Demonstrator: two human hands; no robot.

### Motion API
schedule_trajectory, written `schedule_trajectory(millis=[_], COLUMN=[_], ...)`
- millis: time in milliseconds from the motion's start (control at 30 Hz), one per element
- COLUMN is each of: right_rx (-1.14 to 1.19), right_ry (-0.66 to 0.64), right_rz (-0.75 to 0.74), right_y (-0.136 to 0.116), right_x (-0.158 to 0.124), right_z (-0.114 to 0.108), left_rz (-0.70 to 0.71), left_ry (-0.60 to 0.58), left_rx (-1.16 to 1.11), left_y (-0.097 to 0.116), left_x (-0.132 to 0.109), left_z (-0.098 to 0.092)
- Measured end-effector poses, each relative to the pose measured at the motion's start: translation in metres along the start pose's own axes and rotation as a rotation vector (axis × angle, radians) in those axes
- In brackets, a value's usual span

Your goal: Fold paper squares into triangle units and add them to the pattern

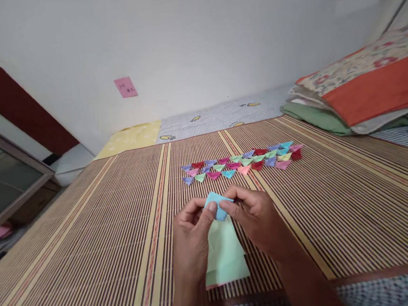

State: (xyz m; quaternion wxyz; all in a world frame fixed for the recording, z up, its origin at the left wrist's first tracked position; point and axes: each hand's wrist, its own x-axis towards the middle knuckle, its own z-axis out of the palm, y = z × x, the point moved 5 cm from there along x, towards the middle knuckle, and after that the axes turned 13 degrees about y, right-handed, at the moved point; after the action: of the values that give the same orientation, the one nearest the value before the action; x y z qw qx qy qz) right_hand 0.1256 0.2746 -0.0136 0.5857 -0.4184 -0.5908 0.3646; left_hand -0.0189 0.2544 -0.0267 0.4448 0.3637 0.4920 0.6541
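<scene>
- Our left hand (192, 233), at the lower centre of the frame, grips the left side of the blue paper (214, 198), thumb pressed on its near face and fingers curled behind.
- Our right hand (259, 219) pinches the paper's right side between thumb and forefinger, so both hands are closed on one small folded piece, just below the middle of the frame, a corner pointing up.
- At the left edge we see a dark pane (6, 171) with a pale border; above it, a red band (18, 91) slants through the upper left.
- Next, upper left of centre, a pink note (126, 87) with dark marks is on the white wall (217, 40).
- Below it, yellow cloth (133, 139) meets checked cloth (208, 120) along the wall.
- Our striped mat (125, 224) spreads across the lower half.
- Green sheets (227, 258) lie on it between our forearms.
- Beyond our hands we have folded triangles (233, 166) in many colours, set in rows.
- Bedding (367, 90), partly orange and floral, is heaped at the upper right.
</scene>
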Motion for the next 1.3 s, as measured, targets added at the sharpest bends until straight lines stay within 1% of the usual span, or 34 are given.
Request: schedule_trajectory(millis=[100, 200, 233, 300, 367, 400, 500, 567, 667, 800, 900, 1000, 1067, 1167, 1300], right_rx=[-0.035, -0.051, -0.052, -0.053, -0.062, -0.071, -0.097, -0.099, -0.078, -0.016, 0.006, -0.042, -0.069, -0.091, -0.069], right_ry=[-0.079, -0.110, -0.091, 0.001, 0.106, 0.137, 0.161, 0.169, 0.175, 0.164, 0.129, 0.077, 0.052, 0.048, 0.053], right_rz=[-0.063, -0.083, -0.090, -0.123, -0.202, -0.255, -0.391, -0.417, -0.406, -0.344, -0.315, -0.337, -0.317, -0.218, -0.128], right_y=[-0.009, -0.010, -0.009, -0.009, -0.013, -0.017, -0.028, -0.032, -0.033, -0.029, -0.028, -0.031, -0.030, -0.022, -0.008], right_x=[0.000, 0.000, 0.000, 0.000, -0.001, -0.002, -0.005, -0.006, -0.007, -0.006, -0.005, -0.005, -0.004, -0.003, -0.002], right_z=[-0.001, -0.003, -0.004, -0.006, -0.009, -0.009, -0.008, -0.009, -0.010, -0.009, -0.007, -0.004, -0.003, -0.004, -0.006], left_rz=[0.052, 0.142, 0.163, 0.191, 0.207, 0.214, 0.251, 0.277, 0.296, 0.310, 0.285, 0.254, 0.245, 0.182, 0.072], left_ry=[-0.005, -0.010, -0.016, -0.020, -0.009, -0.001, 0.020, 0.022, 0.007, -0.017, -0.013, 0.019, 0.013, -0.025, -0.179], left_rx=[0.040, 0.082, 0.090, 0.087, 0.064, 0.052, 0.038, 0.041, 0.052, 0.062, 0.076, 0.158, 0.227, 0.279, 0.290], left_y=[0.002, 0.006, 0.007, 0.007, 0.008, 0.009, 0.011, 0.013, 0.014, 0.015, 0.016, 0.017, 0.016, 0.012, 0.005], left_x=[0.000, 0.000, 0.000, -0.001, -0.003, -0.003, -0.005, -0.005, -0.005, -0.006, -0.008, -0.009, -0.008, -0.005, -0.005], left_z=[-0.001, -0.001, -0.001, 0.000, 0.000, 0.000, 0.000, 0.001, 0.001, 0.003, 0.004, 0.001, -0.001, -0.005, -0.003])
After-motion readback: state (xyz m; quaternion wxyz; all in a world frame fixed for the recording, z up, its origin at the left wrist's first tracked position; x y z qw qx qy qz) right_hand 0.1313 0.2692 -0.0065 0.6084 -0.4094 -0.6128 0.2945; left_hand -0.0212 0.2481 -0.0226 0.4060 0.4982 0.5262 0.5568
